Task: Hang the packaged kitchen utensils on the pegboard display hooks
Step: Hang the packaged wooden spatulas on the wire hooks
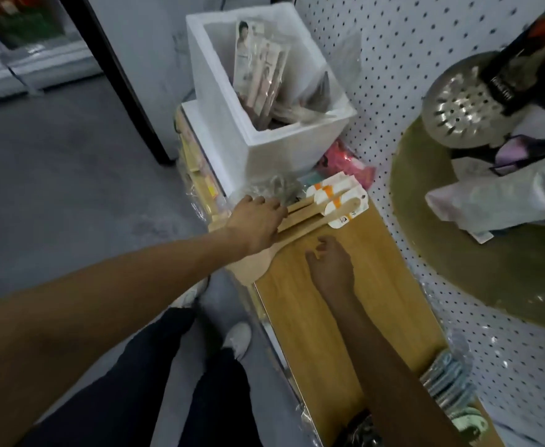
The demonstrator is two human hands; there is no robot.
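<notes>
From here my left hand (pixel 258 221) lies over the handles of the wooden spatulas (pixel 322 209), fingers curled across them; I can't tell whether it truly grips. They lie bundled on the counter (pixel 316 317), light wood with white-and-orange card sleeves at the far end. My right hand (pixel 330 266) hovers beside them, fingers loosely spread, empty. Nothing from this bundle hangs on the pegboard (pixel 403 43) yet.

Long wood-grain shelf board (pixel 329 317) along a white pegboard wall. Resting on it: white foam box (pixel 264 137), wooden spatulas with white-and-orange card sleeves (pixel 322 204), pink packet (pixel 345 159), possibly stacked bluish packets (pixel 448 379).
</notes>
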